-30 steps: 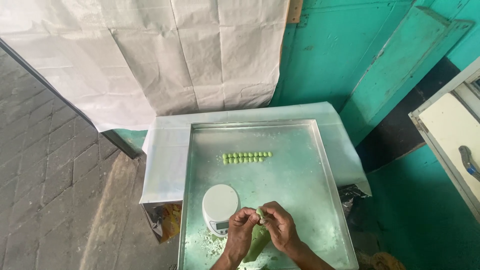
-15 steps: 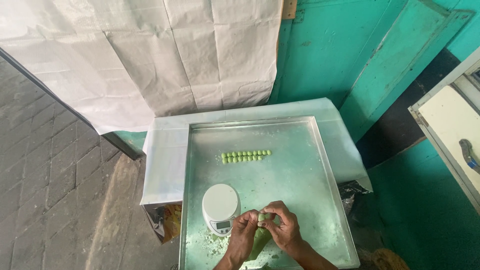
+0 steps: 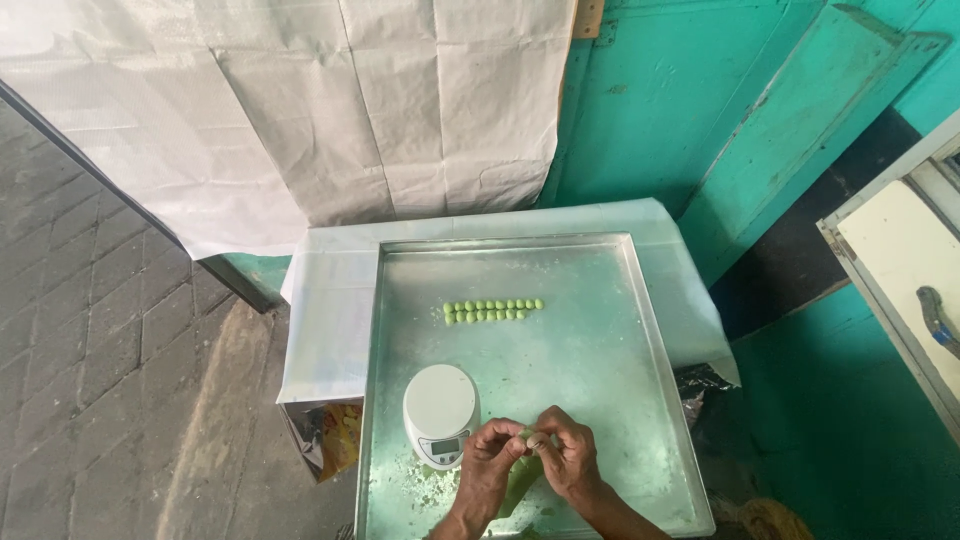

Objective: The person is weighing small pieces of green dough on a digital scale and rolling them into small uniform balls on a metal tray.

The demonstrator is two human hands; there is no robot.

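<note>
Hands meet at the near edge of the shallow steel tray (image 3: 600, 400): left hand (image 3: 492, 457) and right hand (image 3: 568, 455) pinch a small piece of soft green dough (image 3: 527, 436) between fingertips. Round white kitchen scale (image 3: 440, 410) sits just left. Two rows of small green dough balls (image 3: 492, 311) lie well beyond.

Both hands, left hand (image 3: 490, 462) and right hand (image 3: 568, 458), pinch green dough (image 3: 527, 437) together over the metal tray (image 3: 600, 370), beside a white scale (image 3: 440, 412).

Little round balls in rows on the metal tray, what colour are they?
The little round balls are light green, seen best in the head view.
</note>
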